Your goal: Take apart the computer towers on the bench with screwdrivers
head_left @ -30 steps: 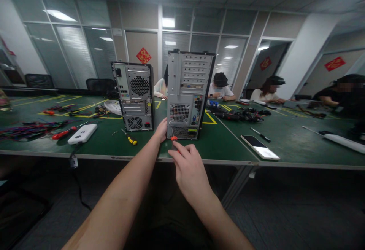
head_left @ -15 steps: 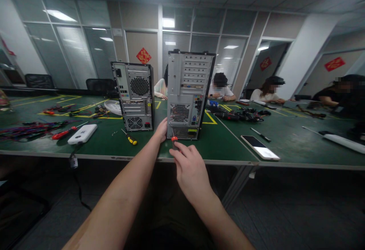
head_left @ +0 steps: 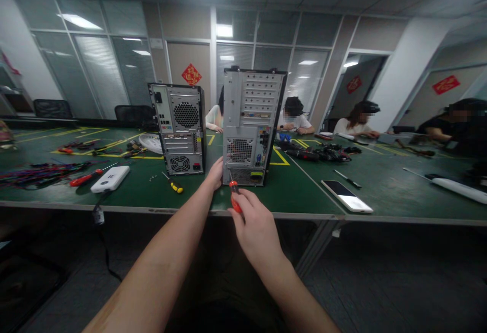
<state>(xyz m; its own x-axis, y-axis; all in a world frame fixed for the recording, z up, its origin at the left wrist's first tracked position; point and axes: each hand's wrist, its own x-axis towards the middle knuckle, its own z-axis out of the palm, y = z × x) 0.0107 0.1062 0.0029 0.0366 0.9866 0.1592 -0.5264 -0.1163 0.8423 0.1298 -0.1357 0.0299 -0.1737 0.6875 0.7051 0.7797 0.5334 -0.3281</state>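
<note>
A tall silver computer tower stands upright on the green table, its rear panel facing me. My left hand rests against the tower's lower left edge; its fingers are mostly hidden. My right hand is closed around a red-handled screwdriver, whose tip points up at the lower left of the rear panel. A second, shorter tower stands just to the left.
A white power bank, a red screwdriver and a yellow-handled screwdriver lie left. A phone lies right. Coloured cables sit far left. Several people sit at the far side of the table.
My right hand has shifted slightly on the screwdriver, showing more of its red handle. The left hand and the tower have not moved.
</note>
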